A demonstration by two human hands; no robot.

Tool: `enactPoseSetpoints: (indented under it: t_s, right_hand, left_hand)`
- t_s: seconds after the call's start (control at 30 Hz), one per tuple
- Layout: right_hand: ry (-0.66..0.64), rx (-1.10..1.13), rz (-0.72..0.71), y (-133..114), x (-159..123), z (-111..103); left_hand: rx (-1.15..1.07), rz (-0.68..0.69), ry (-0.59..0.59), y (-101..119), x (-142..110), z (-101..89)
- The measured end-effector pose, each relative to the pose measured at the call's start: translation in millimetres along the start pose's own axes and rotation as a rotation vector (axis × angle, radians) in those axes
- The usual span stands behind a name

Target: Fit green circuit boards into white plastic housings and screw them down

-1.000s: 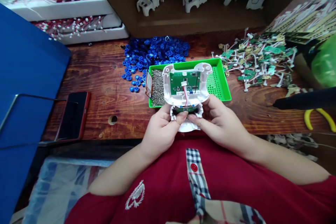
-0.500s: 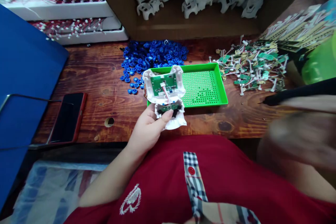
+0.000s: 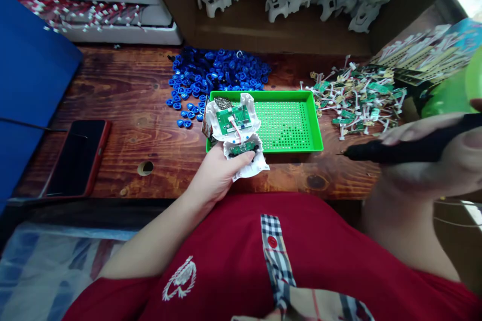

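Observation:
My left hand (image 3: 216, 170) grips an opened white plastic housing (image 3: 256, 164), thumb on its lower half. A green circuit board (image 3: 234, 119) sits in the upper half and a smaller one in the lower half, joined by a thin cable. The housing is held over the left front of a green perforated tray (image 3: 293, 123), in which small metal screws (image 3: 225, 104) lie partly hidden at the left. On the right, my right hand (image 3: 425, 165) is wrapped round a black electric screwdriver (image 3: 414, 149), its thin tip pointing left, apart from the housing.
Blue plastic parts (image 3: 220, 72) are heaped behind the tray. Small circuit boards with cables (image 3: 363, 95) lie to its right. A phone (image 3: 77, 158) rests at the left. At the back stand a box of white shells (image 3: 282, 40) and white trays of red wires (image 3: 124, 35).
My right hand has brought the screwdriver leftward, closer to the tray. The housing stays in my left hand, slightly tilted. The camera view has shifted a little.

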State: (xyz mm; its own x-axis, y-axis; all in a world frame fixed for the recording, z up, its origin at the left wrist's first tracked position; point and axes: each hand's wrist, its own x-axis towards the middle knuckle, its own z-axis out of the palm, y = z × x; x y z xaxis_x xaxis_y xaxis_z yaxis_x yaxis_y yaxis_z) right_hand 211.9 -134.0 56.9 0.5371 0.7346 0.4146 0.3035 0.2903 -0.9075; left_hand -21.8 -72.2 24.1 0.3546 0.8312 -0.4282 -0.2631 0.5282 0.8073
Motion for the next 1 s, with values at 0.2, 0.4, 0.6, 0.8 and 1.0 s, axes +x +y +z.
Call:
enactPoseSetpoints:
  t_s: [0.2,0.4,0.6,0.8,1.0]
  right_hand:
    - [-0.056,0.203,-0.18,10,8,69]
    - [-0.252,0.05,-0.102,32,12,95]
    - [-0.181,0.203,-0.127,31,10,103]
    - [-0.168,0.192,-0.143,33,11,103]
    - [-0.19,0.122,-0.199,37,11,103]
  left_hand:
    - [0.02,0.029,0.007,-9,6,0.3]
    - [-0.036,0.027,-0.061,-14,13,-2.1]
    - [-0.036,0.02,-0.096,-13,14,-2.0]
    - [-0.032,0.006,-0.067,-12,13,-0.2]
    - [-0.03,0.025,-0.053,-11,13,1.2]
